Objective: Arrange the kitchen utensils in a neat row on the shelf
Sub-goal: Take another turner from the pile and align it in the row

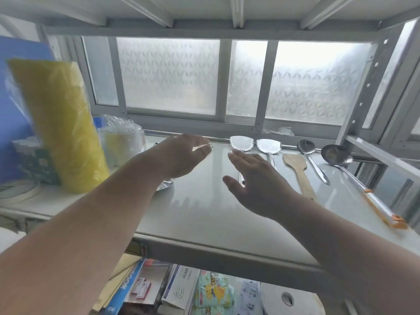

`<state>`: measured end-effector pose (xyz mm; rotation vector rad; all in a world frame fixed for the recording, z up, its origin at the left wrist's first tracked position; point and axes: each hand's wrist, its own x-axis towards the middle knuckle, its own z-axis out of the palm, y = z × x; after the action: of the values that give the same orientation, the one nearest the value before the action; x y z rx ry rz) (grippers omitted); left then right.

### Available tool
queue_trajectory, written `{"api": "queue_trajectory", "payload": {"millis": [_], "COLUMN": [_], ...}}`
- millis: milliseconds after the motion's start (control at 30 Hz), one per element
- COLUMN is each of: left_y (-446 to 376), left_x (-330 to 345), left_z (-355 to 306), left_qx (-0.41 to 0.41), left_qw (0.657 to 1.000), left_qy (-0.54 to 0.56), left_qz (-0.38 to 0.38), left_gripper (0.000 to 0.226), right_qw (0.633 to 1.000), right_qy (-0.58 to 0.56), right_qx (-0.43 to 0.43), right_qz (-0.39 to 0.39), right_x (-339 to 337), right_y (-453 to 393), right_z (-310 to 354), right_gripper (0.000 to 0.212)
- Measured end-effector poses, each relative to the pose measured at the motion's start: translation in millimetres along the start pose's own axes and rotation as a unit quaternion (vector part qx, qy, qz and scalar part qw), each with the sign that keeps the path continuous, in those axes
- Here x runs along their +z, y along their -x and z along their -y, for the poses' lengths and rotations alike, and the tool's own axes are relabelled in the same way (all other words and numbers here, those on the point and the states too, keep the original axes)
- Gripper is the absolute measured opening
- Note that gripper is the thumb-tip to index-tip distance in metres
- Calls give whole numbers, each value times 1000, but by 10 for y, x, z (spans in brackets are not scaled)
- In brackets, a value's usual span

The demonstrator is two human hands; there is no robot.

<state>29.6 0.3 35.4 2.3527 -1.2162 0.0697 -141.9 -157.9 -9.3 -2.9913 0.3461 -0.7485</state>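
Head view, utensils: two steel spatulas (241, 144) (269, 146), wooden spatula (297, 171), spoon (312, 160) and ladle (354, 176) lie side by side on the shelf (204, 214).
Left hand (181, 155): grip apparently pinching something shiny, unclear.
Right hand (254, 180): fingers apart, holding nothing.
Handling: rigid, light, slippery steel; best taken mid-handle.

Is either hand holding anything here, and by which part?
Left hand pinches a small shiny metal item, part unclear. Right hand holds nothing.
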Motion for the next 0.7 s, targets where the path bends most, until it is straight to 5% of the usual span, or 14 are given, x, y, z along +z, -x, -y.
{"api": "queue_trajectory", "payload": {"millis": [233,367,433,567,700], "left_y": [878,1060,1100,1119,1093], "left_x": [-210,-123,-105,-110,-256], "left_z": [424,545,619,812,546], "left_qx": [-72,-41,-37,-36,-68], "left_qw": [970,962,959,970,898], "left_qy": [-178,-260,-282,-54,259], "left_qz": [152,73,1,-234,-348], "left_gripper": [80,33,28,24,15], "right_qw": [999,997,997,997,998], "right_qy": [-22,-26,-26,-24,-32], "right_qx": [-46,-66,-72,-69,-51], "right_qz": [3,20,24,21,-12], "right_x": [67,152,176,149,32], "right_y": [-95,-116,-94,-9,53], "right_z": [479,700,750,731,540], "right_gripper": [66,66,66,70,78]}}
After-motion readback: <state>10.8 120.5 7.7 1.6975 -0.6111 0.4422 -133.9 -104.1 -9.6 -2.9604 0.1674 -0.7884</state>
